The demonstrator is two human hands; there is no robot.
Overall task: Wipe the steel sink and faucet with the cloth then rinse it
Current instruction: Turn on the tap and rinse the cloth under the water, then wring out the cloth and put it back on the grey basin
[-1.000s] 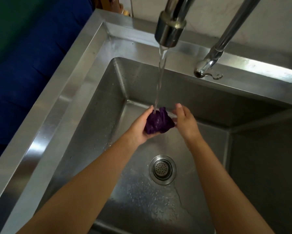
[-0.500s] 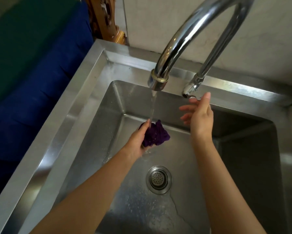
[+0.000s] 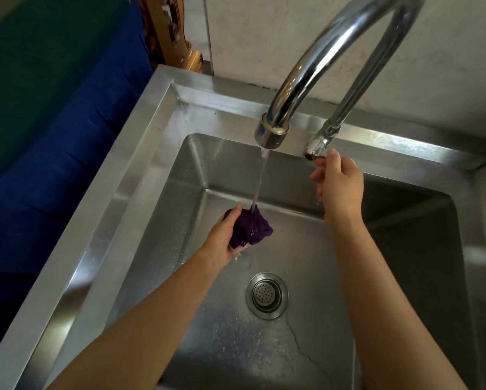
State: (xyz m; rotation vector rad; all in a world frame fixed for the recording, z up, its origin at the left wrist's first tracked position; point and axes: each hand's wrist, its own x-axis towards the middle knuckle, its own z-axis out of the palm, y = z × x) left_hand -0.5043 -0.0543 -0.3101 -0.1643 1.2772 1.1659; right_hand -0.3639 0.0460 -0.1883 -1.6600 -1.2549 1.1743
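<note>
- The left hand (image 3: 225, 237) has the purple cloth (image 3: 251, 229) bunched into a wad, with its fingers curled round it from the left. It's low in the sink (image 3: 140, 153) basin, a bit behind the drain strainer (image 3: 267, 295). Balling it up makes sense to me, since the whole thing fits under one thin stream.
- The water stream (image 3: 260, 178) drops from the spout (image 3: 271, 132) of the faucet (image 3: 329, 52) and lands right on top of the cloth. So the cloth is parked exactly where the water falls, not off to the side.
- It looks to be held just clear of the basin floor, probably so the runoff can drip away toward the strainer.
- The right hand (image 3: 338, 182) is up at the little lever (image 3: 316, 146) at the foot of the faucet, by the back rim. Its fingers are loosely bent with the tips right at the lever. Honestly can't tell if they're pinching it or only touching.
- My read is that this is the rinse part, and that hand is up there to adjust or shut off the flow while the other one minds the cloth.
- The basin floor is wet, with droplets all over and a trickle running toward the front.
- One thing to watch: a soaked wad held one-handed will drip. I'd squeeze it out over the basin before lifting it, especially with that blue fabric (image 3: 53, 164) right beside the sink's left edge.
</note>
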